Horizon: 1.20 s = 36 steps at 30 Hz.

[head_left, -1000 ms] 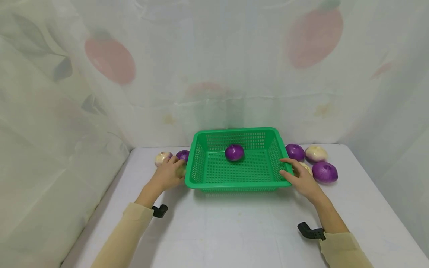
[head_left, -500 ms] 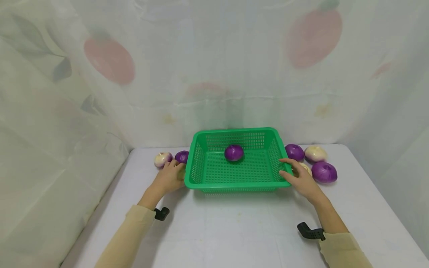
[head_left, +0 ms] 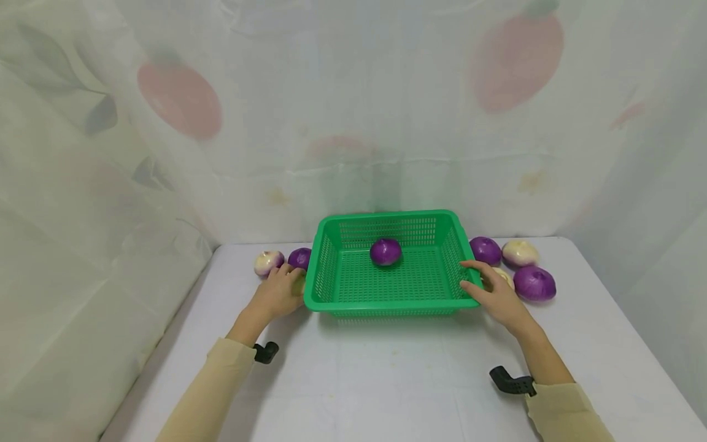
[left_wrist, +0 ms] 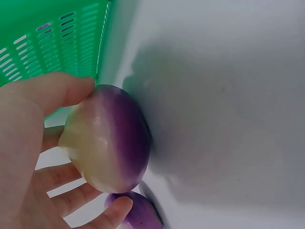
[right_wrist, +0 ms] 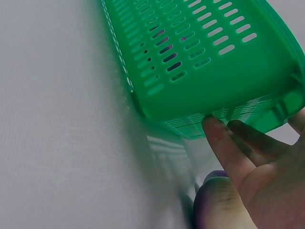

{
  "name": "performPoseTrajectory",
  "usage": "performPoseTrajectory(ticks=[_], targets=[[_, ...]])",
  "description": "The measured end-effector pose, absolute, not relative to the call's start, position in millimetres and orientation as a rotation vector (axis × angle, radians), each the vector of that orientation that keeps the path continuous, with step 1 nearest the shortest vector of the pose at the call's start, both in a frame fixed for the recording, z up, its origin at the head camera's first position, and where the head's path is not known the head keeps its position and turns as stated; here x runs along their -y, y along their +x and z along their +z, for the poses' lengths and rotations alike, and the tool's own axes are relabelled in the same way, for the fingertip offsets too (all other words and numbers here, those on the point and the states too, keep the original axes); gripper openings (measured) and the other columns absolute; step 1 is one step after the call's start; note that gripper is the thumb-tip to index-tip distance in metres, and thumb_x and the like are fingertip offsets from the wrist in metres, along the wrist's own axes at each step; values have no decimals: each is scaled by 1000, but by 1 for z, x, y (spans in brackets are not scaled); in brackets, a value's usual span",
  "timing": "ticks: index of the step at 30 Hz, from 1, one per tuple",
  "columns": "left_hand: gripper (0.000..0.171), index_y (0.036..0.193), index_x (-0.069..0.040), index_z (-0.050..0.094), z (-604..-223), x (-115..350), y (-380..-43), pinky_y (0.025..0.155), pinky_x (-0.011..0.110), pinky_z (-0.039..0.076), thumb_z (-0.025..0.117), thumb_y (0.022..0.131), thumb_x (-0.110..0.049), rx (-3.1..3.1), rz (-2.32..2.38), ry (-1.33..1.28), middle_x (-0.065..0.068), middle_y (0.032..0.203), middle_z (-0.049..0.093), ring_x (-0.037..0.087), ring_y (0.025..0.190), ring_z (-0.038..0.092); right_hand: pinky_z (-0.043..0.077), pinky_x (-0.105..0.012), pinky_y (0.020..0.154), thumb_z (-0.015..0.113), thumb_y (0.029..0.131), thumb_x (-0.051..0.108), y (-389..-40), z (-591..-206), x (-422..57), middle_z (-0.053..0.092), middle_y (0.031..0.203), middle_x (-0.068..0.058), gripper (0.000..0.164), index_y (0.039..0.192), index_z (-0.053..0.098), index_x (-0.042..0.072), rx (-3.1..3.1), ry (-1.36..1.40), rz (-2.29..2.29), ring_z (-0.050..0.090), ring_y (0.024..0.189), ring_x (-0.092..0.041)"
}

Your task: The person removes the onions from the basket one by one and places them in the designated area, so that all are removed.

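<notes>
My left hand (head_left: 276,293) is at the left end of a green plastic basket (head_left: 392,304). Thumb and fingers hold a cream-and-purple turnip (left_wrist: 107,138) there, low beside the basket's wall. In the head view the hand and the rim mostly hide this turnip. At the opposite end, my right hand (head_left: 497,298) grips the basket's side, with thumb and forefinger over the rim and other fingers against the outer wall. One purple turnip (head_left: 385,252) lies inside the basket toward the back. A cream turnip (right_wrist: 221,205) sits just below my right hand, partly covered by it.
Beyond my left hand lie a cream-and-purple turnip (head_left: 268,263) and a purple turnip (head_left: 300,258). To the right of the basket are two purple turnips (head_left: 535,283) and a cream one (head_left: 520,253). A white cloth covers the table (head_left: 381,380), and printed curtains (head_left: 342,110) hang behind.
My left hand has shifted slightly toward the front right, close to the basket, and its fingers have come off the neighbouring turnips. The right hand and basket have stayed nearly still.
</notes>
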State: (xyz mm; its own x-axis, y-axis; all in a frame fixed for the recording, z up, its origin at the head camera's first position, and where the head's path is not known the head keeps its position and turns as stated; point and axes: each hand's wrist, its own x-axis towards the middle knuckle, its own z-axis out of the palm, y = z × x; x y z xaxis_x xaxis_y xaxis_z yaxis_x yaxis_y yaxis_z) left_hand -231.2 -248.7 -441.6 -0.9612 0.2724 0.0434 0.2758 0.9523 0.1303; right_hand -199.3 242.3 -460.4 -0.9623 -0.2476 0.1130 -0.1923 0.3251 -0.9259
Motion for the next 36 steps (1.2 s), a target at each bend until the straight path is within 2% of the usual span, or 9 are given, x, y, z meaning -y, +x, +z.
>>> performPoseTrajectory(ticks=[7,14,18,21,27,29,34,36], targets=[[54,130,-6,62,-437,251,-229,92,64,49,73,90,-39,3058,-240,-447,23,128,57,48,122,51,47,-20,87,60,104,30,-200,-461,-242,33,157,-23,53,151,43,10,-2519,-414,-1738,47,132,-44],[35,126,-12,65,-423,253,-229,80,63,53,61,98,-32,3061,-291,-412,17,125,57,39,115,56,47,-20,87,60,104,29,-200,-461,-243,35,157,-23,53,151,43,10,-2512,-424,-1751,47,132,-44],[39,130,-6,63,-411,254,-226,78,65,53,59,98,-28,3054,-304,-405,19,127,56,43,114,56,44,-17,89,60,104,29,-200,-461,-243,35,157,-22,53,151,43,10,-2521,-432,-1747,45,134,-44],[43,130,-1,62,-403,253,-226,82,65,53,62,98,-29,3021,-296,-433,22,128,57,43,118,56,44,-16,89,60,104,29,-200,-461,-243,35,157,-22,53,151,43,10,-2516,-432,-1750,44,135,-44],[37,119,2,66,-387,247,-226,82,56,53,66,96,-26,2927,-272,-479,22,121,62,40,109,59,43,-15,89,60,105,28,-200,-462,-244,34,157,-22,53,151,43,9,-2516,-437,-1747,44,136,-44],[35,117,2,67,-382,244,-225,80,54,53,67,95,-25,2897,-267,-492,21,118,63,39,105,60,43,-18,92,60,105,28,-200,-461,-244,35,157,-22,52,151,43,10,-2524,-440,-1740,43,136,-44],[32,117,1,68,-370,237,-225,79,54,54,66,96,-24,2835,-278,-529,21,118,64,40,104,62,43,-39,102,60,105,29,-200,-461,-243,36,157,-20,52,150,43,11,-2539,-438,-1724,41,138,-44],[32,117,0,68,-366,233,-225,81,55,54,65,97,-24,2819,-295,-537,21,119,64,41,106,62,43,-38,102,60,105,29,-200,-461,-243,35,157,-20,52,151,43,11,-2536,-435,-1725,41,138,-44]])
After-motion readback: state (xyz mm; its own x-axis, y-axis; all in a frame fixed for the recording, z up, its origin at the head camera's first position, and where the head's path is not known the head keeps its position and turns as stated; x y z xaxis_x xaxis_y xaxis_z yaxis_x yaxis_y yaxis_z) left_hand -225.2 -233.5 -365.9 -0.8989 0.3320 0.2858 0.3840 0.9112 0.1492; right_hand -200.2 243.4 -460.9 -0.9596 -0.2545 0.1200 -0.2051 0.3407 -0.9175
